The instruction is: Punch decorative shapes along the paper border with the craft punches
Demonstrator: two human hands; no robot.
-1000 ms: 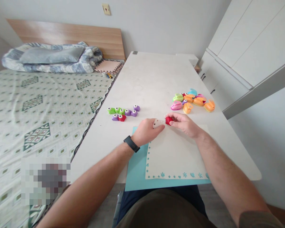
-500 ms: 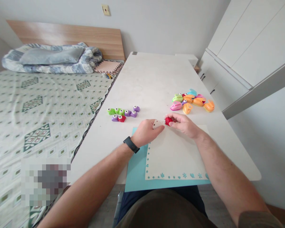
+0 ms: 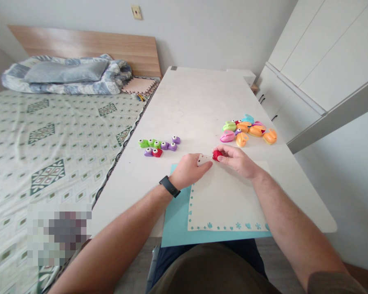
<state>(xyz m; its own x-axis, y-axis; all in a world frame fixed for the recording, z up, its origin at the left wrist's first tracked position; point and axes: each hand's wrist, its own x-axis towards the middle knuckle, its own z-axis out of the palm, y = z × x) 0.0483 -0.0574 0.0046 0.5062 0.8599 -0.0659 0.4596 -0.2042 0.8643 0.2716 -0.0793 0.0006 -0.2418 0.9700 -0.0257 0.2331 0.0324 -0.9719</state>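
Observation:
A white sheet of paper (image 3: 227, 200) lies over a light blue sheet (image 3: 174, 216) on the table. Small shapes such as stars, hearts and flowers are cut along its left and bottom edges, with blue showing through. At the far left corner, my left hand (image 3: 191, 168) pinches the lifted white paper, where star-shaped holes show. My right hand (image 3: 237, 160) grips a red craft punch (image 3: 216, 155) at the paper's far edge, just right of my left fingers. How far the paper sits inside the punch is hidden.
Several small green, purple and red punches (image 3: 157, 144) stand on the white table (image 3: 202, 98) at left. Larger orange, pink, green and blue punches (image 3: 256, 130) are grouped at right. A bed (image 3: 79, 134) adjoins the table's left side; white cabinets (image 3: 322, 53) stand right.
The red punch has tilted slightly in my right fingers. Both hands stay in nearly the same place, and the sheets have hardly moved.

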